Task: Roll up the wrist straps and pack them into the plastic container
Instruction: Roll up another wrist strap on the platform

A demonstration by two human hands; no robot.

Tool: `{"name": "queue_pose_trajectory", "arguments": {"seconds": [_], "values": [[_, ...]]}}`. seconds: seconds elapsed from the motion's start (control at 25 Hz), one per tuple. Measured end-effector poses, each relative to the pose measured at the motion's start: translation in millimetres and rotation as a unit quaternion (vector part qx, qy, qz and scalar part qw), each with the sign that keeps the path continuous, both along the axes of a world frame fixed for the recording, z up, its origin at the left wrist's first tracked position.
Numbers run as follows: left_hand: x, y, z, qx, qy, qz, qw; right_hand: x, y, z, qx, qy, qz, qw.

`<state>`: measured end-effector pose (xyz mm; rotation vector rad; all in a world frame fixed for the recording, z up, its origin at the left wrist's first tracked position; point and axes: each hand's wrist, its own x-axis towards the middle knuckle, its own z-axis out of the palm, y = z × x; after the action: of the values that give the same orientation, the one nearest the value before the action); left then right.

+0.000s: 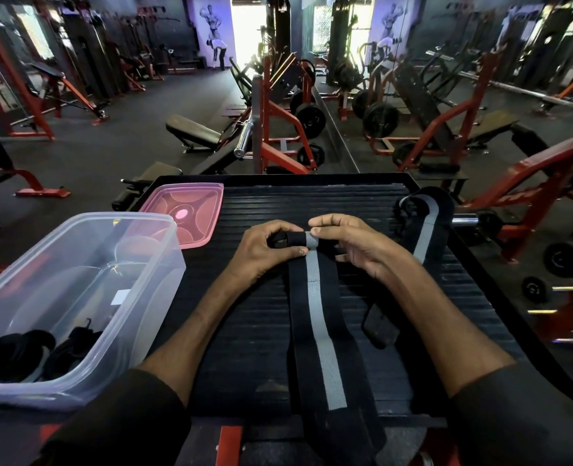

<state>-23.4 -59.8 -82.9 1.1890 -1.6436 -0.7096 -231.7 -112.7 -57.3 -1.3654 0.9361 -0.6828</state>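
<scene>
HANDS: left hand point(268, 247) and right hand point(355, 243) are both pinching the rolled end of the wrist strap point(318, 331) | STRAP: lying at centre, tail running toward 6 o'clock | plastic container point(150, 264): sitting at 9 o'clock | second strap point(424, 227): lying at 2 o'clock

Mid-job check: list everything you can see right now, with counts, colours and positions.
Plastic container: one, clear, open, at left.
Packed straps: black bundles, count unclear, in the container's near end.
Lid: one, pink, behind the container.
Half-rolled strap: one, black with grey stripe, centre, far end rolled.
Loose strap: one, black with grey stripe, far right of the platform.
Platform: one, black, ribbed.
Gym machines: several, red and black, behind.
Left hand: pinches the roll's left end.
Right hand: fingers on the roll's right end.
</scene>
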Motion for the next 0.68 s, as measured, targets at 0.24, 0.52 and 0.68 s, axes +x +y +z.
{"name": "queue_pose_trajectory", "arguments": {"seconds": [0.24, 0.52, 0.68], "values": [[4, -3, 0, -0.005, -0.021, 0.016, 1.000, -3, 1, -11, -0.105, 0.074, 0.020, 0.992], [7, -2, -4, 0.153, 0.037, -0.064, 0.986, 0, -1, -21, -0.146, 0.035, 0.026, 0.988], [7, -7, -8, 0.095, 0.044, -0.036, 0.994, 1, 0, -9, -0.039, -0.021, 0.033, 0.998]]}}
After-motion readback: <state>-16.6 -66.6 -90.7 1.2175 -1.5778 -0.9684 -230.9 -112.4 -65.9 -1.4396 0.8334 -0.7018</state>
